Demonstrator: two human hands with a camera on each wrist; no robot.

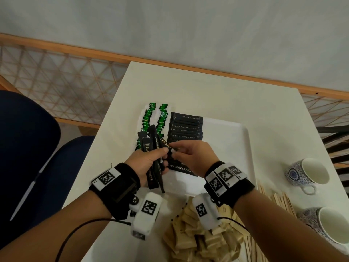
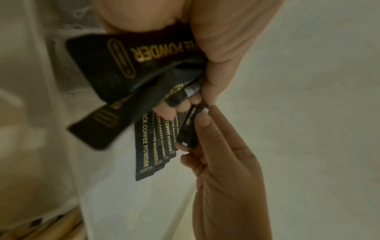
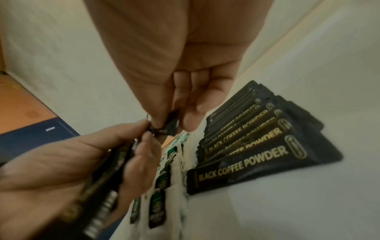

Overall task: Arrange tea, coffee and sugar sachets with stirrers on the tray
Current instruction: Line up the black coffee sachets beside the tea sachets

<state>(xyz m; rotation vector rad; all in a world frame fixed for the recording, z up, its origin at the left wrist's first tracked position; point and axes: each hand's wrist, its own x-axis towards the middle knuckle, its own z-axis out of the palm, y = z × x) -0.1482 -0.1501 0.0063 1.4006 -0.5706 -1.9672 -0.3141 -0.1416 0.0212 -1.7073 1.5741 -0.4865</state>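
My left hand [image 1: 151,161] grips a fan of several black coffee sachets [image 1: 154,159] above the near left corner of the white tray [image 1: 234,140]. My right hand [image 1: 186,155] pinches the end of one of these sachets [image 1: 166,145] between thumb and forefinger. On the tray a row of black coffee sachets [image 1: 186,129] lies overlapped, its nearest part hidden under my hands. To their left run two rows of green and white tea sachets [image 1: 154,118]. The wrist views show the held bundle [image 2: 127,68] and the laid row [image 3: 257,146].
A heap of brown sugar sachets [image 1: 198,237] lies at the table's near edge, with wooden stirrers [image 1: 277,201] to its right. Two patterned cups [image 1: 306,174] [image 1: 328,224] stand at the right. A blue chair [image 1: 28,148] is at the left.
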